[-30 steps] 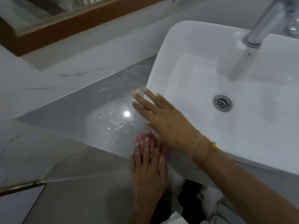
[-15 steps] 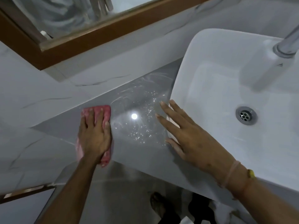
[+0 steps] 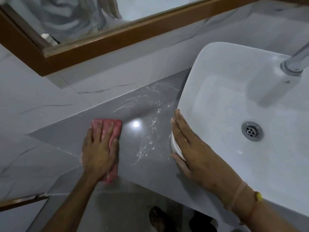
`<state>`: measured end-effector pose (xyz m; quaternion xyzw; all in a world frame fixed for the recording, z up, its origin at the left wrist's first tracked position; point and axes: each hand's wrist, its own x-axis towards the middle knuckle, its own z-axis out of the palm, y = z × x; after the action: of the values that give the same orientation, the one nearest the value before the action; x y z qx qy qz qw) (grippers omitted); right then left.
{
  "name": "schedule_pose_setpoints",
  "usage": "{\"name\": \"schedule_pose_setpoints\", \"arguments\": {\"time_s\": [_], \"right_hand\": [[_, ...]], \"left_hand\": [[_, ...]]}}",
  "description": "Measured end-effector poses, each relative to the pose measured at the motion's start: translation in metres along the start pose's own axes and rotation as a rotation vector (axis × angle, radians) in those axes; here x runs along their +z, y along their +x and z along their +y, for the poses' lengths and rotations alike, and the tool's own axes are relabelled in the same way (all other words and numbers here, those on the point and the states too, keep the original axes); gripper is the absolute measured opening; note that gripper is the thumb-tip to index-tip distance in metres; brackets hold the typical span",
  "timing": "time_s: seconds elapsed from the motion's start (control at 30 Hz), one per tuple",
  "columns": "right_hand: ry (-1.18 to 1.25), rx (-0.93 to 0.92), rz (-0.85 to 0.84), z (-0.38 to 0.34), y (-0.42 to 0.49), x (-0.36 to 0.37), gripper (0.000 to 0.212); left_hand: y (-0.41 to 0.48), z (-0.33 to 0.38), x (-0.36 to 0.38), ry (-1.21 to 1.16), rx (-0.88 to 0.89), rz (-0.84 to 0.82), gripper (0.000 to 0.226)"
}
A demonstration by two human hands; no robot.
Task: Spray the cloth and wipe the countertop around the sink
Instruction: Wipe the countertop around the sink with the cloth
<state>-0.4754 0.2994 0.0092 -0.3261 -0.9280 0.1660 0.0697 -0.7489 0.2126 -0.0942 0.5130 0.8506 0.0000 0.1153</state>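
Note:
A folded pink cloth (image 3: 115,128) lies flat on the grey countertop (image 3: 66,138), left of the white vessel sink (image 3: 234,101). My left hand (image 3: 98,151) presses down on the cloth, fingers spread over it. My right hand (image 3: 192,148) rests flat with fingers together against the sink's left outer rim, holding nothing. White droplets and wet streaks (image 3: 150,131) cover the counter between the two hands, around a bright light reflection. No spray bottle is in view.
A wood-framed mirror (image 3: 103,42) runs along the marble wall behind the counter. A chrome faucet (image 3: 294,66) stands at the sink's far right, above the drain (image 3: 251,131). The counter's front edge drops to the tiled floor, where feet (image 3: 158,218) show.
My left hand has swept the cloth from the counter's front edge by the sink out to the left, then a little back towards the middle. My right hand stays on the sink rim.

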Motion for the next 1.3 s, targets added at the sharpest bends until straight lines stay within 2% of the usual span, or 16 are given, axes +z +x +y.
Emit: {"name": "schedule_pose_setpoints", "arguments": {"time_s": [0.1, 0.2, 0.3, 0.43, 0.5, 0.57, 0.6, 0.7, 0.77, 0.83, 0.93, 1.0, 1.07, 1.13, 1.17, 1.3], "right_hand": [[-0.006, 0.002, -0.002, 0.001, -0.001, 0.001, 0.071], [-0.039, 0.002, -0.008, 0.0, 0.001, 0.0, 0.072], [-0.086, -0.001, -0.018, 0.0, 0.0, -0.002, 0.072], [-0.075, 0.011, -0.016, -0.002, -0.001, -0.002, 0.072], [-0.034, 0.012, -0.019, 0.0, -0.001, 0.0, 0.071], [-0.002, 0.015, -0.031, 0.001, -0.002, -0.001, 0.071], [0.003, 0.016, -0.032, 0.0, -0.002, -0.001, 0.072], [-0.019, 0.014, -0.02, -0.002, -0.001, 0.0, 0.073], [-0.041, 0.007, -0.006, -0.002, -0.001, 0.001, 0.072], [-0.065, -0.006, 0.004, 0.0, 0.001, 0.001, 0.07], [-0.066, -0.009, 0.013, 0.001, 0.0, 0.002, 0.069], [-0.046, -0.002, 0.007, 0.001, -0.001, 0.003, 0.072], [-0.015, -0.001, 0.011, 0.002, 0.0, 0.005, 0.071], [0.001, 0.004, 0.005, 0.002, 0.0, 0.005, 0.072], [-0.005, 0.008, 0.007, 0.002, 0.0, 0.005, 0.073], [-0.014, -0.02, 0.046, 0.001, 0.002, 0.003, 0.073]], "left_hand": [[0.047, 0.029, -0.002, -0.003, 0.023, 0.081, 0.058], [0.066, 0.08, 0.001, 0.017, 0.093, 0.065, 0.054], [0.019, 0.113, 0.014, -0.01, 0.297, 0.042, 0.055], [-0.043, 0.075, 0.013, 0.086, 0.524, -0.025, 0.063], [-0.017, 0.046, 0.006, 0.142, 0.452, -0.027, 0.065], [0.023, 0.04, -0.005, 0.057, 0.217, -0.004, 0.059], [0.042, 0.046, -0.008, 0.044, 0.156, 0.038, 0.057], [0.084, 0.092, -0.005, 0.067, 0.172, 0.072, 0.057], [0.089, 0.126, 0.001, 0.055, 0.262, 0.005, 0.057], [0.066, 0.142, 0.01, 0.102, 0.448, -0.045, 0.058], [-0.007, 0.11, 0.015, 0.063, 0.684, -0.041, 0.057], [-0.037, 0.069, 0.011, 0.054, 0.732, -0.056, 0.054], [-0.022, 0.036, 0.005, 0.157, 0.694, -0.048, 0.055], [0.015, 0.032, -0.001, 0.154, 0.533, -0.064, 0.055], [0.038, 0.043, -0.005, 0.149, 0.462, -0.046, 0.055], [0.083, 0.129, -0.003, 0.093, 0.4, -0.006, 0.056]]}}
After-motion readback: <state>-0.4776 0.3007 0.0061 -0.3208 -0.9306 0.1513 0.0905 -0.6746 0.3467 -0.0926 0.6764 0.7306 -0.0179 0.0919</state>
